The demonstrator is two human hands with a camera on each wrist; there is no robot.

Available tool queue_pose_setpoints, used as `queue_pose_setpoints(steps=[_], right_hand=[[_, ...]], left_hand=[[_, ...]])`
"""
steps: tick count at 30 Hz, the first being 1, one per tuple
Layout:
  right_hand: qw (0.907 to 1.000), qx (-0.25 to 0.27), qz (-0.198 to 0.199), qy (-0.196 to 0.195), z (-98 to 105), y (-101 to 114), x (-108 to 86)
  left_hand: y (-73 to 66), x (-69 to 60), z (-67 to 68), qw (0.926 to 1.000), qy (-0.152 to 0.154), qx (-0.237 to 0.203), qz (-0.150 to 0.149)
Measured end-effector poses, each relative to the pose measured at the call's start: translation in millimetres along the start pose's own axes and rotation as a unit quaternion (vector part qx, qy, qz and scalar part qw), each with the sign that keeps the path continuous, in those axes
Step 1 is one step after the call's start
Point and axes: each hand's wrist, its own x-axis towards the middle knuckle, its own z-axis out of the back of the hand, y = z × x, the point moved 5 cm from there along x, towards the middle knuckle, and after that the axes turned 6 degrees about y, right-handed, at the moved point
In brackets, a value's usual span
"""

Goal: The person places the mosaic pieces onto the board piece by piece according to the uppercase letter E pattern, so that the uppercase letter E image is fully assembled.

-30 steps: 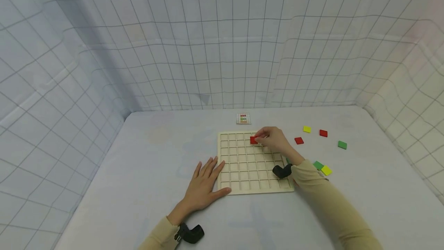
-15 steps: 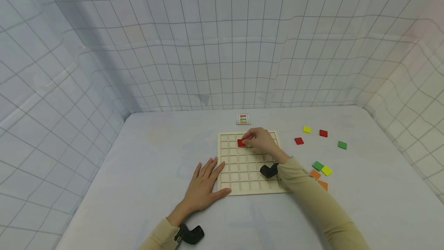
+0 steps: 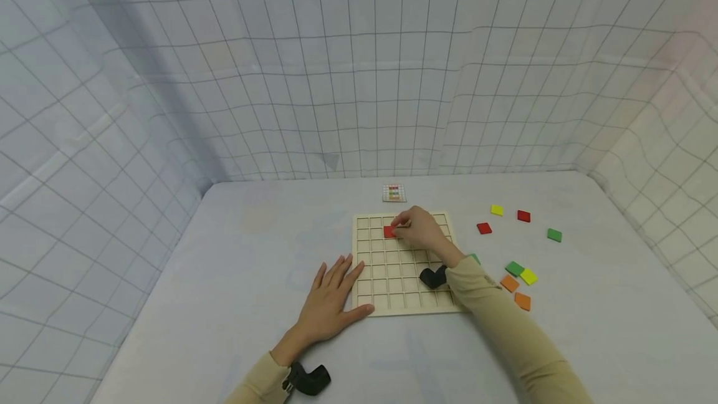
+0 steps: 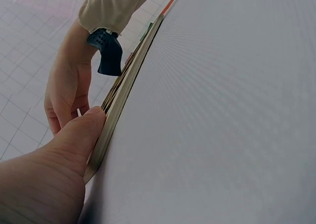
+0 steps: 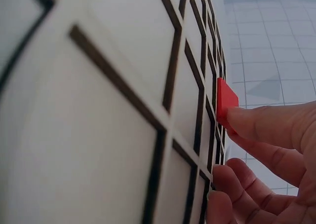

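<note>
- A person's right hand [image 3: 421, 227] pinches a red tile [image 3: 389, 231] between thumb and fingers at the far-left part of a pale grid board [image 3: 395, 300].
- The tile's visible edges run roughly along the grid lines, one side facing left; fingers cover its right part, so a long axis cannot be told, nor whether it sits fully in a cell.
- The left hand [image 3: 325, 310] lies with fingers spread at the board's left edge, thumb on its near-left corner.
- A printed card [image 3: 394, 192] lies beyond the board; loose coloured tiles [image 3: 515, 269] lie scattered to the right.
</note>
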Motion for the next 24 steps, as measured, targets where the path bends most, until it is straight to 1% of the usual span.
queue_pose_setpoints(steps=[5, 11, 15, 20, 24], right_hand=[[0.9996, -0.007, 0.024, 0.010, -3, 3, -1.7], [0.9995, -0.024, 0.004, 0.020, -4, 2, -5.2], [0.9988, -0.041, 0.015, 0.022, -3, 3, -8.6], [0.9963, -0.074, 0.026, 0.035, -4, 4, -12.6], [0.9922, -0.108, 0.033, 0.052, -6, 5, -15.9]], left_hand=[[1.0, -0.5, -0.6, 1.0000, -0.001, 0.000, 0.001], [1.4, -0.6, -1.2, 1.0000, 0.000, 0.000, 0.004], [1.7, -0.6, -1.9, 1.0000, -0.003, 0.001, 0.001], [2.1, -0.4, -2.8, 1.0000, -0.009, -0.001, -0.003], [2.7, 0.1, -3.3, 1.0000, -0.003, -0.001, 0.003]])
